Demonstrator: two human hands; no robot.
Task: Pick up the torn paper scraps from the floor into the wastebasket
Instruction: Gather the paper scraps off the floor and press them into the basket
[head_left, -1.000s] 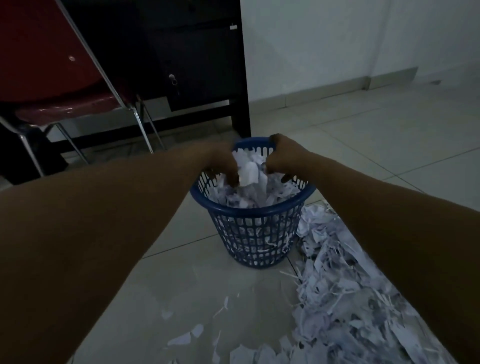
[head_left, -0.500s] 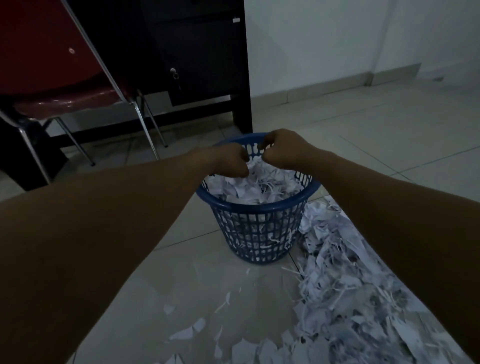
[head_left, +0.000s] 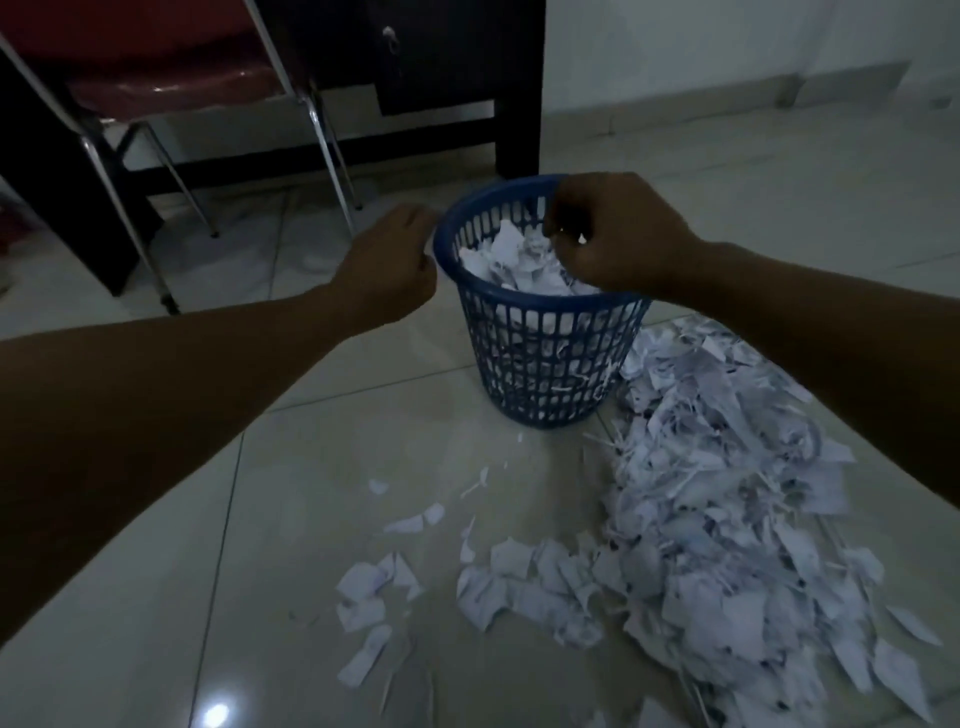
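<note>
A blue plastic wastebasket (head_left: 540, 364) stands on the tiled floor, filled nearly to its rim with white paper scraps (head_left: 511, 260). My right hand (head_left: 615, 236) hovers over the basket's mouth with its fingers hanging loosely curled downward; a small white speck shows between them, and I see no firm hold on anything. My left hand (head_left: 387, 265) is just outside the basket's left rim, loosely curled and holding nothing. A large heap of torn paper scraps (head_left: 727, 519) lies on the floor to the right of the basket and in front of it, with scattered pieces (head_left: 374, 587) further left.
A red chair with metal legs (head_left: 327, 150) stands behind and left of the basket. A dark desk leg (head_left: 517, 104) is right behind it. The pale tiled floor (head_left: 260, 467) runs to a white wall at the back right.
Both hands were together over the basket dropping scraps. The left hand has since drawn back out to the left of the rim, and the right hand has stayed above the basket. My view has tilted downward.
</note>
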